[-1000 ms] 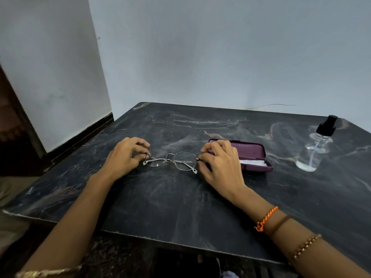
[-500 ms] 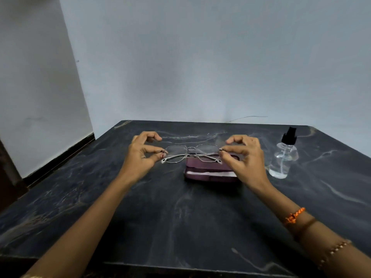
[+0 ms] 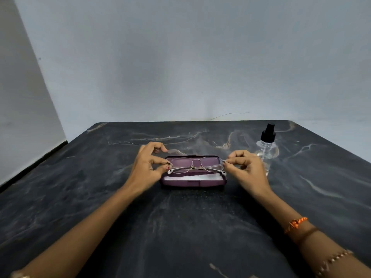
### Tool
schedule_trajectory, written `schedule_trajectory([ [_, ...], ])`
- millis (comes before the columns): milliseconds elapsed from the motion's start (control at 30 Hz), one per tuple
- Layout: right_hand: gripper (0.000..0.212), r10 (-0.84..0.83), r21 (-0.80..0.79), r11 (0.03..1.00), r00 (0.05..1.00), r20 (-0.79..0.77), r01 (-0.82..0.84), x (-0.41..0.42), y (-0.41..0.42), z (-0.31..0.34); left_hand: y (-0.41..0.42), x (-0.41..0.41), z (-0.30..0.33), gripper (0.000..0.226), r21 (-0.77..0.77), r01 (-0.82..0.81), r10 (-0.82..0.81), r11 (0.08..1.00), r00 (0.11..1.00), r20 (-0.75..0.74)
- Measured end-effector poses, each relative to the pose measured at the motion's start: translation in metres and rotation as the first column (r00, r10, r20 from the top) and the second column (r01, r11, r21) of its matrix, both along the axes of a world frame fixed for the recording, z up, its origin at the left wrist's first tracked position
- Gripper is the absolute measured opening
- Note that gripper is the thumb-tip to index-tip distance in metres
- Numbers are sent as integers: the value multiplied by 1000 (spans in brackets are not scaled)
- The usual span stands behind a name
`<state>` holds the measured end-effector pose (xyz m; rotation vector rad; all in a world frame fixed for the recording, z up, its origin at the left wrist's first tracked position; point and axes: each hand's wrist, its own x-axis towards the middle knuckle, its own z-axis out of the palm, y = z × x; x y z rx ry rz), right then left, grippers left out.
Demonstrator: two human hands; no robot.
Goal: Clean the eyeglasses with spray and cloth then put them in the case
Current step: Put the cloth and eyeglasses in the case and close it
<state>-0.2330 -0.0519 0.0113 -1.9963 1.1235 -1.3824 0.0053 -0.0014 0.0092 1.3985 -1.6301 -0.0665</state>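
Thin metal-framed eyeglasses (image 3: 197, 165) with folded arms hang level just above an open purple case (image 3: 193, 184). My left hand (image 3: 147, 167) pinches the frame's left end between thumb and fingers. My right hand (image 3: 246, 169) pinches the right end the same way. A white cloth (image 3: 193, 178) lies inside the case along its near side. A clear spray bottle (image 3: 267, 149) with a black pump top stands upright to the right of the case, partly behind my right hand.
The case sits mid-way across a dark marbled table (image 3: 180, 227). A pale wall (image 3: 180, 67) rises right behind the table's far edge, and another wall stands off to the left.
Both hands lifted the eyeglasses off the table and carried them over the open case, then lowered them close to it. The camera view shifted, so the case now sits centred.
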Motion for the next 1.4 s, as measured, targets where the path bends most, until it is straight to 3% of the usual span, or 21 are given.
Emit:
schedule_trajectory([
  [267, 5, 35, 14, 999, 982, -186, -33, -2, -5, -3, 0, 9, -7, 25, 88, 99, -101, 991, 995, 16],
  [433, 4, 35, 21, 999, 968, -249, -31, -3, -5, -3, 2, 14, -3, 13, 154, 79, -106, 985, 978, 178],
  [633, 6, 35, 1, 999, 962, -270, -36, -5, -4, -4, 3, 17, 1, 13, 215, 94, -136, 972, 972, 192],
  [1100, 7, 91, 40, 996, 956, -278, -83, -7, 0, -1, 8, 25, 2, 22, 380, 239, -185, 893, 967, -175],
  [1167, 8, 98, 42, 995, 954, -283, -90, -7, -1, -1, 9, 26, 3, 19, 391, 254, -192, 885, 963, -190],
  [1267, 9, 110, 44, 994, 951, -291, -101, -9, -1, -1, 11, 25, 5, 39, 425, 242, -210, 873, 970, -121],
  [1400, 8, 129, 41, 992, 936, -328, -122, -9, 0, -1, 12, 24, 6, 44, 409, 240, -222, 880, 971, -92],
])
